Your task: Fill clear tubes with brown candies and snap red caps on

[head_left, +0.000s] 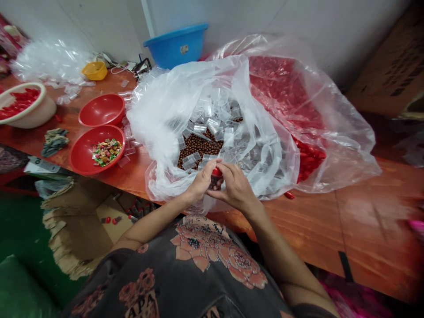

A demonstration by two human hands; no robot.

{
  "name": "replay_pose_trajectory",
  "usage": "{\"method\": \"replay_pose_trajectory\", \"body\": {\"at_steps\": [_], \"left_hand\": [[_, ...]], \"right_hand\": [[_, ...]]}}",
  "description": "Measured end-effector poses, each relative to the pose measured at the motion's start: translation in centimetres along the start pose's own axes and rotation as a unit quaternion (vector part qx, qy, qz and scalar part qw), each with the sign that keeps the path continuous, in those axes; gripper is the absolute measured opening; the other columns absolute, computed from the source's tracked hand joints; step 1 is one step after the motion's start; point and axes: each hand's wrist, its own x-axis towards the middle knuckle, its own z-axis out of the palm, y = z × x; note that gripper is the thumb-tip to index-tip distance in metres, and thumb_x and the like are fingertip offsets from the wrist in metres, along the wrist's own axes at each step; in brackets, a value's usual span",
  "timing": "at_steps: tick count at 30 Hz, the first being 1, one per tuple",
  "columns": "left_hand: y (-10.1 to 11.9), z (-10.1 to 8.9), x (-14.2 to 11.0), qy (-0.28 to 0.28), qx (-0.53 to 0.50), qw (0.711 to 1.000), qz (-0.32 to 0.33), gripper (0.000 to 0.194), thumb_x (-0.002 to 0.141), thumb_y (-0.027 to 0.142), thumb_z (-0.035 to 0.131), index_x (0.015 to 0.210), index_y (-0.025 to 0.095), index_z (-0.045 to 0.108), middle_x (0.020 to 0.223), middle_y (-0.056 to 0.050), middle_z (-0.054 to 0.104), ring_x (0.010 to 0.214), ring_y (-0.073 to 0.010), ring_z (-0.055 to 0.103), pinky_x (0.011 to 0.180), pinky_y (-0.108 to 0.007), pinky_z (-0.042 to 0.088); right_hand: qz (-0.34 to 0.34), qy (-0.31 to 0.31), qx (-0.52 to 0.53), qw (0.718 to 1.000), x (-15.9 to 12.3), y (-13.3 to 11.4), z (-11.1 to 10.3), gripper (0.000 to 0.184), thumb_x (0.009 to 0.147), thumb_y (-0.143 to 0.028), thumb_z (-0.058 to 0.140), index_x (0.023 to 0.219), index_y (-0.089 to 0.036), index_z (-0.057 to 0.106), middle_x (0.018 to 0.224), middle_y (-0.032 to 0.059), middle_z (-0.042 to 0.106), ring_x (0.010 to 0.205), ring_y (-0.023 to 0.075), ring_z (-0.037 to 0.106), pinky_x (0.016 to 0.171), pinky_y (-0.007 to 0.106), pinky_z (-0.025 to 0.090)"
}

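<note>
Both of my hands close around a small clear container with a red cap (pixel 216 172), with dark brown balls showing through its wall. My left hand (pixel 202 180) grips it from the left, and my right hand (pixel 236 185) wraps it from the right with fingers over the cap. Just beyond them lies an open white plastic bag (pixel 159 119). Inside it are brown balls (pixel 202 148) and several clear empty containers (pixel 215 123). Part of the held container is hidden by my fingers.
A clear bag of red pieces (pixel 281 84) lies right of the white bag. On the left are two red bowls (pixel 102 110), one with wrapped candies (pixel 106 152), and a white basin (pixel 46 108). A blue basin (pixel 179 44) stands behind. Below the table edge sits a cardboard box (pixel 76 234).
</note>
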Motion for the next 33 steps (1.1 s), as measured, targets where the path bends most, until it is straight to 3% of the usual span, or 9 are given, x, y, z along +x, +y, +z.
{"method": "replay_pose_trajectory", "body": {"at_steps": [7,14,21,24,27,29,31,33], "left_hand": [[-1.5,-0.5,-0.9,-0.043,-0.048,0.997,0.03,0.046,0.093,0.05,0.039,0.12,0.018,0.057,0.053,0.004,0.051,0.04,-0.009,0.045,0.039,-0.018,0.035],[-0.5,-1.0,-1.1,-0.012,-0.126,0.991,-0.049,0.047,0.089,0.053,0.05,0.117,0.016,0.058,0.062,0.001,0.058,0.048,-0.0094,0.054,0.049,-0.02,0.045],[-1.6,-1.2,-2.4,0.007,-0.057,0.998,-0.001,0.043,0.093,0.048,0.04,0.123,0.019,0.051,0.054,0.006,0.048,0.04,-0.0083,0.043,0.04,-0.018,0.035],[-1.8,-1.9,-3.4,0.014,0.017,0.999,0.043,0.044,0.094,0.051,0.036,0.12,0.02,0.052,0.056,0.005,0.05,0.042,-0.0091,0.045,0.041,-0.019,0.037],[-0.4,-4.5,-4.0,0.061,0.077,0.988,0.121,0.04,0.094,0.053,0.035,0.113,0.021,0.051,0.063,0.002,0.057,0.05,-0.0105,0.052,0.049,-0.021,0.044],[1.0,-7.9,-4.1,0.15,0.114,0.963,0.193,0.036,0.094,0.053,0.036,0.106,0.021,0.05,0.07,0.001,0.06,0.055,-0.0109,0.054,0.055,-0.023,0.046],[2.1,-12.4,-4.0,0.276,0.181,0.907,0.261,0.032,0.093,0.051,0.04,0.101,0.021,0.049,0.076,0.0,0.06,0.059,-0.0108,0.053,0.058,-0.023,0.045],[2.4,-17.3,-3.5,0.369,0.299,0.841,0.261,0.029,0.091,0.047,0.046,0.1,0.02,0.052,0.084,-0.001,0.06,0.066,-0.0115,0.054,0.064,-0.024,0.045]], "right_hand": [[-0.066,0.012,0.036,0.997,-0.1,0.0,0.2,0.07,0.078,-0.049,0.067,0.133,-0.017,0.039,0.12,0.0174,0.057,0.113,0.0299,0.056,0.089,0.047,0.051],[-0.01,-0.05,0.056,0.997,0.2,-0.5,0.0,0.072,0.078,-0.047,0.067,0.135,-0.015,0.038,0.126,0.0159,0.054,0.116,0.0277,0.052,0.097,0.046,0.048],[-0.081,-0.03,-0.033,0.996,-0.1,-0.6,1.7,0.059,0.079,-0.06,0.056,0.117,-0.014,0.053,0.109,0.0167,0.061,0.098,0.0287,0.057,0.082,0.044,0.049],[-0.071,-0.036,-0.03,0.996,-0.5,-1.8,2.3,0.062,0.082,-0.062,0.054,0.123,-0.015,0.052,0.107,0.0149,0.062,0.099,0.0279,0.058,0.084,0.044,0.048],[-0.037,-0.041,-0.012,0.998,-1.0,-2.4,1.6,0.071,0.085,-0.054,0.057,0.142,-0.018,0.037,0.126,0.016,0.056,0.117,0.0295,0.053,0.093,0.047,0.047],[0.025,0.001,-0.012,1.0,-1.9,-1.5,0.3,0.076,0.085,-0.047,0.06,0.149,-0.022,0.027,0.137,0.016,0.047,0.122,0.03,0.049,0.096,0.049,0.047],[0.137,0.096,-0.034,0.985,-3.7,1.0,-1.5,0.071,0.086,-0.04,0.06,0.148,-0.024,0.029,0.136,0.0155,0.046,0.113,0.0279,0.054,0.091,0.047,0.05],[0.281,0.203,-0.085,0.934,-6.3,4.8,-3.3,0.056,0.088,-0.035,0.054,0.14,-0.021,0.04,0.126,0.0158,0.051,0.099,0.0239,0.058,0.084,0.042,0.051]]}}
